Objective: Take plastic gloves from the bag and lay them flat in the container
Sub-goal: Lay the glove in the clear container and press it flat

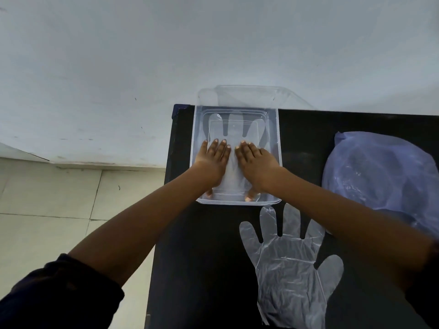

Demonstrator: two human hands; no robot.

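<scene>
A clear rectangular plastic container (278, 129) sits on the black table. A transparent plastic glove (234, 129) lies flat inside it, fingers pointing away from me. My left hand (213, 160) and my right hand (257, 162) both rest palm-down on the glove's palm area, fingers spread, thumbs near the container's near wall. A second transparent glove (288, 264) lies flat on the table in front of the container, under my right forearm. The bluish plastic bag (380, 172) sits to the right.
The black table (194, 257) ends at its left edge beside a tiled floor (71, 198). A pale wall (166, 55) stands behind. A clear lid (256, 96) leans behind the container against the wall.
</scene>
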